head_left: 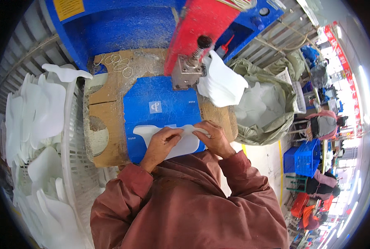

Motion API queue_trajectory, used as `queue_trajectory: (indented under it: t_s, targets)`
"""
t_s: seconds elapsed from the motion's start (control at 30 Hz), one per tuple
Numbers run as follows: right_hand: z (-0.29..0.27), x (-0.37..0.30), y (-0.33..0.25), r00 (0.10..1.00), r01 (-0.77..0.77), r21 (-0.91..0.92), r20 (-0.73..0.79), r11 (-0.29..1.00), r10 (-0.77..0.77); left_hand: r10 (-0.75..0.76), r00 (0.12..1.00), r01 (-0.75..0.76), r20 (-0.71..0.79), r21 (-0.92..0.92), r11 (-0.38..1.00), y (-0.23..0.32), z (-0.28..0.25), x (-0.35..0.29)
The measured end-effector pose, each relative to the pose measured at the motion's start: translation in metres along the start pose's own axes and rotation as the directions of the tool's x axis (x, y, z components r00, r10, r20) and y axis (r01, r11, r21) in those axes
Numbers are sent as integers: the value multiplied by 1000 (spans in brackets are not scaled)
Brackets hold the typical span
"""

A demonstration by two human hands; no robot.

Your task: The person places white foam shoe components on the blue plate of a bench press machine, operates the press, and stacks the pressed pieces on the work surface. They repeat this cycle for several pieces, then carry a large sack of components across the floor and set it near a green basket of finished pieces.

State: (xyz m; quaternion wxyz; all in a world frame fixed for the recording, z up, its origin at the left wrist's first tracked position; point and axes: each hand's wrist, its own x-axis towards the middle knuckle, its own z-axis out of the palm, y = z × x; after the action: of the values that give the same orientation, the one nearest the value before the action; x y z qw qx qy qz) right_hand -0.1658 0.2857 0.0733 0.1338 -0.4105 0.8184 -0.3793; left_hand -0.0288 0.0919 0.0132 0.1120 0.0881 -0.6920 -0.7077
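Your white sheet point(188, 145) lies at the near side of the blue card point(140, 97), on the cardboard-covered table point(106, 118), just in front of you. It looks thin and light, probably soft and bendy like foam or felt, so it should flex easily and crease or dent if you pinch hard; whether it is slippery, you cannot tell from its smooth, matt face. The far edge seems the best place to hold, with both ends supported so the middle does not sag.

Your left hand point(162, 143) has its fingers nearly closed, thumb and forefinger pinching the sheet by its far edge, left of the middle. Your right hand point(214, 139) has its fingers closed in a similar pinch at the far right corner, where the edge looks curled up; how tightly either grips, you cannot tell.

Beyond stands the red press arm point(193, 31), with a stack point(223, 85) of similar white pieces just beside it, on the right. More white pieces fill the crate point(71, 128) at the left.
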Motion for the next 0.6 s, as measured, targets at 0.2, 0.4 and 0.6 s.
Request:
queue_trajectory:
  t_s: [0.2, 0.4, 0.6]
  targets:
    - [-11, -15, -13, 999, 44, 91, 5, 995, -45, 316, 948, -271, 39, 622, 734, 68, -25, -10]
    - [-15, -18, -14, 991, 104, 212, 62, 972, -119, -32, 940, -251, 341, 751, 611, 92, -31, -5]
    - [-20, -27, -16, 979, -133, 434, 200, 891, 49, 62, 921, -346, 384, 738, 579, 102, -37, -10]
